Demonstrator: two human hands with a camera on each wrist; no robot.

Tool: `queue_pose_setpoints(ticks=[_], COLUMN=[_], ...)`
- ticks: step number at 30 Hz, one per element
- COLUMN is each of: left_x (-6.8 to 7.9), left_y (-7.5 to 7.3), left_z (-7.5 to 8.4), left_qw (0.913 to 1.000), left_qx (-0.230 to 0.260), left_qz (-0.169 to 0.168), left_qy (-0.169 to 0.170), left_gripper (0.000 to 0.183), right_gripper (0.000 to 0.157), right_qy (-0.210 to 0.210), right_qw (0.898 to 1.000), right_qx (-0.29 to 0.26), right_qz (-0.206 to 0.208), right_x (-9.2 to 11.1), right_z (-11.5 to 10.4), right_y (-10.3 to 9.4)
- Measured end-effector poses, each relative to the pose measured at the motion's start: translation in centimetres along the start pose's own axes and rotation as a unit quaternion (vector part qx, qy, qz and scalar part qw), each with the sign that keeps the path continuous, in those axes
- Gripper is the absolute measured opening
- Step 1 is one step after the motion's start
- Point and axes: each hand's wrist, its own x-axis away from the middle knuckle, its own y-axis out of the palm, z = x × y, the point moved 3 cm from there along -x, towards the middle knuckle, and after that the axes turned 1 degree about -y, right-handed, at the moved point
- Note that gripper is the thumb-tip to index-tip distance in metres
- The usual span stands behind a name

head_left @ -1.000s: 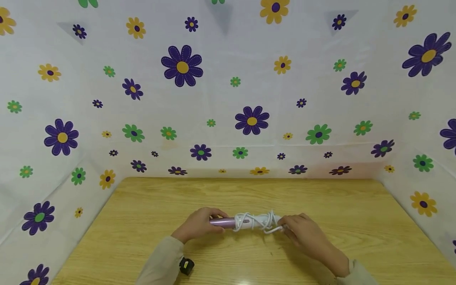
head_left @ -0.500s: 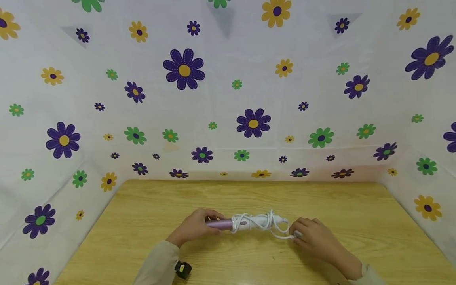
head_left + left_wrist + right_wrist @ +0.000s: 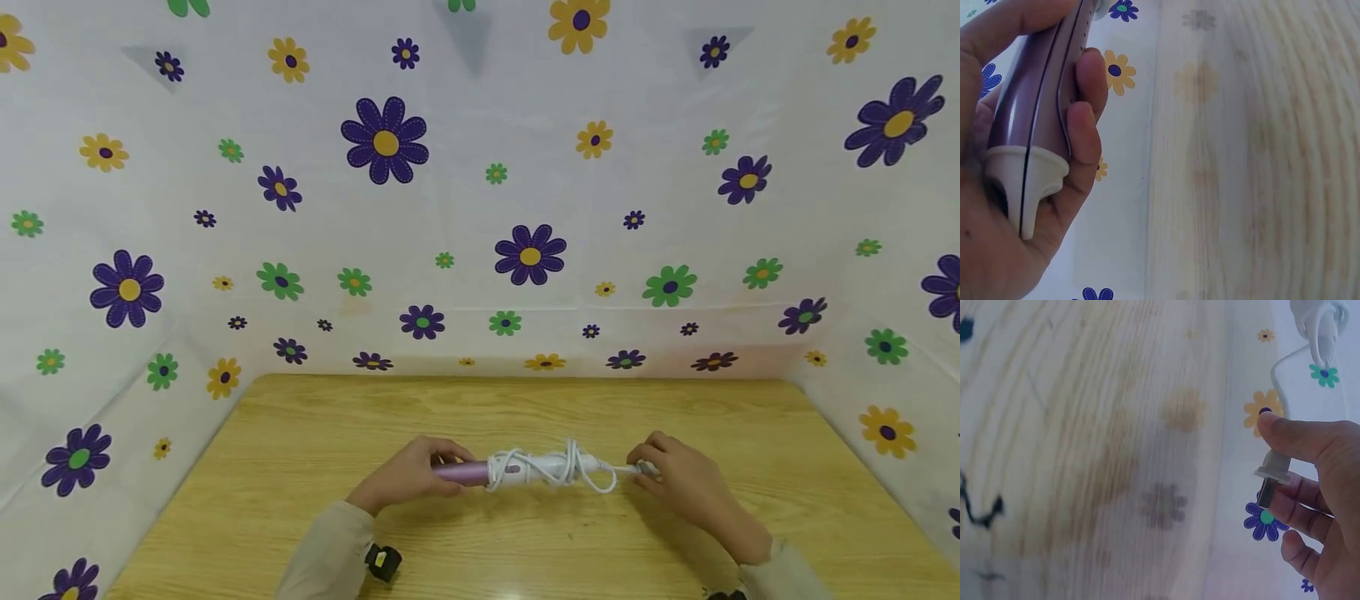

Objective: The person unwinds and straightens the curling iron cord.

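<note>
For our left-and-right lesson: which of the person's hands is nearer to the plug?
Right. The right hand pinches the plug itself; the left hand is farther off, at the opposite end, gripping the purple end of the corded wand.

White cord (image 3: 572, 460) around purple-and-white wand (image 3: 516, 469)

The right hand (image 3: 1332, 478) holds a pale plug (image 3: 1280, 462) with the thumb and fingers, its metal prongs (image 3: 1266, 492) sticking out. From the plug a white cord (image 3: 1275, 375) runs to a white handle (image 3: 1304, 314), with loops of cord bunched about it. All of these show against white cloth (image 3: 1235, 562) printed with flowers, beyond the edge of the wooden surface (image 3: 1085, 412). Flower reflections (image 3: 1165, 505) lie near that edge; well away from it is a blurred dark thing (image 3: 985, 519).
</note>
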Motion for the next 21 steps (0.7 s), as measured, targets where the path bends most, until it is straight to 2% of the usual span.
queue_pose_setpoints(ticks=[8,15,21], left_x=[0.6,0.5,0.6], left_y=[-0.2,0.2,-0.3], left_z=[-0.4,-1.3,-1.6], left_qw=[0.9997,0.9998,0.9984], left_qx=[-0.023,-0.015,-0.047], left_qz=[0.006,0.005,0.028], left_qy=[-0.005,-0.011,-0.01], left_gripper=[0.036,0.036,0.034], right_gripper=[0.02,0.022,0.026], right_qy=[0.045,0.038,0.028], right_qw=[0.996,0.99,0.987], right_qx=[0.0,-0.008,-0.022], right_qz=[0.082,0.132,0.158], right_x=[0.3,1.1,1.9], right_z=[1.4,1.7,2.2], right_y=[-1.0,-1.9,-2.8])
